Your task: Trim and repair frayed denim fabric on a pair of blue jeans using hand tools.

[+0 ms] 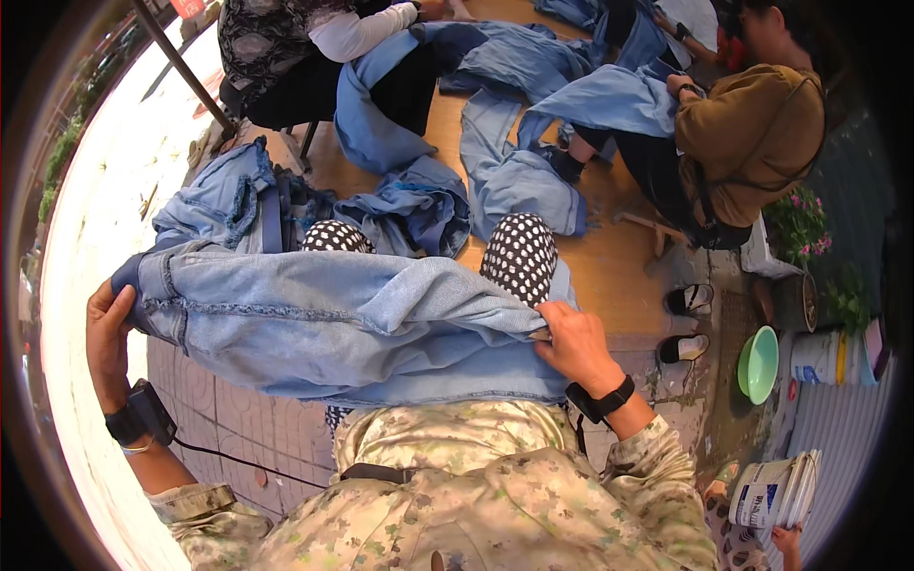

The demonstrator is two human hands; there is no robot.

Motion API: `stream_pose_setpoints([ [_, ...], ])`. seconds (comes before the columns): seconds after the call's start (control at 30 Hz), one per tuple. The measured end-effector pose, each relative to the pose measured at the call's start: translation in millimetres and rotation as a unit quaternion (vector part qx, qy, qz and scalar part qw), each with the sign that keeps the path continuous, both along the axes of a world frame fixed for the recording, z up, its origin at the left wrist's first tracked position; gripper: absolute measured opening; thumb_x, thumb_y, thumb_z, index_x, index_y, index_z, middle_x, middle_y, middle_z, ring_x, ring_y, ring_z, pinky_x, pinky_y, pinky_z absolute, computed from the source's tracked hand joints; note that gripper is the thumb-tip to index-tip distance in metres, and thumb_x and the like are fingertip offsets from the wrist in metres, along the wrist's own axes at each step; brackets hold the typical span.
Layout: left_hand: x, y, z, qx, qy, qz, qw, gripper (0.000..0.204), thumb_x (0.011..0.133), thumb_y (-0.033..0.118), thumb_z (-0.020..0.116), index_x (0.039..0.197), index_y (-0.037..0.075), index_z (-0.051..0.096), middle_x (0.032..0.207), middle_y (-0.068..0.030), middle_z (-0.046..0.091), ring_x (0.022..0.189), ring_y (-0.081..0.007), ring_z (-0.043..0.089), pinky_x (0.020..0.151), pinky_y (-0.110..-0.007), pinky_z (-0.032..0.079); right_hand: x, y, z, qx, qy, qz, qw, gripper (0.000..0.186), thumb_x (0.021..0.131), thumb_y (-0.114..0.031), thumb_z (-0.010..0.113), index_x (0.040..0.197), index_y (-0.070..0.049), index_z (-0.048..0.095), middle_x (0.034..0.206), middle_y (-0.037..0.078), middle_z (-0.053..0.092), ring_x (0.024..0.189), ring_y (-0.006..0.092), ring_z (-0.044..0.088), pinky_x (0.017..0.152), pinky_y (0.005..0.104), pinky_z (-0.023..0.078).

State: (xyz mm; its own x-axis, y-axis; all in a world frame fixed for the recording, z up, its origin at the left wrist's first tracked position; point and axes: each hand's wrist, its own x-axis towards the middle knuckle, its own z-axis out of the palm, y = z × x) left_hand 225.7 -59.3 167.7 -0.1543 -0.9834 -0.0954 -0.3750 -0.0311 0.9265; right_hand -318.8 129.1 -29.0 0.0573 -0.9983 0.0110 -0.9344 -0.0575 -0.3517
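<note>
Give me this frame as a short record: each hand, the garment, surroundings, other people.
Left hand: grips the dark blue end of the garment
Right hand: pinches its edge by a polka-dot knee
Garment: light-blue denim, spread across the lap
Surroundings: denim pile beyond the garment; green basin, white bucket at right
Other people: several, including one in a brown top

From the denim garment (pixel 286 324) I grip, I see 1 white bucket (pixel 773 487) to its lower right with a blue-and-white label, and 1 red panel (pixel 188 8) far to its upper left (pale marks, too small to read).
</note>
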Motion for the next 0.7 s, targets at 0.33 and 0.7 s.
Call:
stream_pose_setpoints([
  [0.33, -87, -65, 39, -0.241, 0.195, -0.001, 0.951, 0.032, 0.099, 0.019, 0.051, 0.124, 0.0, 0.056, 0.116, -0.0092, 0.062, 0.111, -0.0144, 0.057, 0.103, -0.029, 0.041, -80, -25, 127, -0.378, -0.038, -0.194, 0.904, 0.034, 0.066, -0.002, 0.072, 0.098, -0.003, 0.061, 0.081, 0.01, 0.061, 0.063, 0.0196, 0.057, 0.059, 0.0298, 0.045],
  [0.7, -49, 6, -153, -0.059, 0.249, 0.047, 0.966, 0.028, 0.088, 0.015, 0.064, 0.113, 0.004, 0.06, 0.114, -0.0023, 0.061, 0.108, -0.0133, 0.054, 0.096, -0.032, 0.041, -54, 48, 24, -0.172, 0.036, -0.111, 0.978, 0.041, 0.065, 0.009, 0.058, 0.102, -0.007, 0.065, 0.096, 0.011, 0.065, 0.079, 0.0318, 0.064, 0.068, 0.038, 0.052],
])
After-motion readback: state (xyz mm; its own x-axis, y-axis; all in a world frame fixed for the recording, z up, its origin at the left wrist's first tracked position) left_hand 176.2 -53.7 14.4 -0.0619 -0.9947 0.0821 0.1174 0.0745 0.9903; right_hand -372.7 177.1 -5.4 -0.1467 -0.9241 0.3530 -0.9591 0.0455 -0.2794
